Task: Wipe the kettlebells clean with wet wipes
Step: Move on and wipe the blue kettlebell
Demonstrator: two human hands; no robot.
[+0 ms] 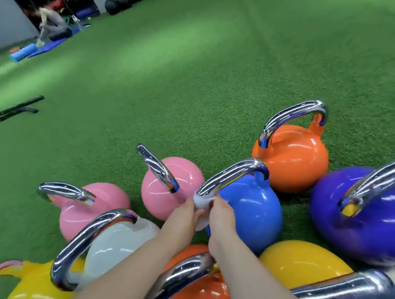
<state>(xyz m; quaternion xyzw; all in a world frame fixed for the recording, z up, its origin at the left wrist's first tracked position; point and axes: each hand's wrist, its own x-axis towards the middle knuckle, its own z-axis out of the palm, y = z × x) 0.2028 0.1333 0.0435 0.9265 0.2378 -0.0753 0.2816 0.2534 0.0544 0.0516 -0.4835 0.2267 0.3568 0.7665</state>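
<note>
1. Chrome caught the eye first: the polished handle [234, 174] of the blue kettlebell [251, 210] arched up out of a tight cluster of kettlebells standing on the green turf floor [198, 77], and its near end was wrapped in a white wet wipe [202, 201].
2. The left hand [181, 217] and right hand [221, 218] met at that near leg of the handle, both with fingers curled round the wipe and pinching it against the metal. Holding it from both sides probably let the cloth stay snug round the bar while it was rubbed.
3. The blue kettlebell stood between a pink kettlebell [163, 189] on its left and an orange kettlebell [292, 158] behind and to the right, with a purple kettlebell [363, 218] farther right.
4. Its body looked glossy and smooth, with bright highlights; no dirt could be made out.
5. Nearer the person sat white, yellow and more orange bells, which the forearms reached over.
</note>
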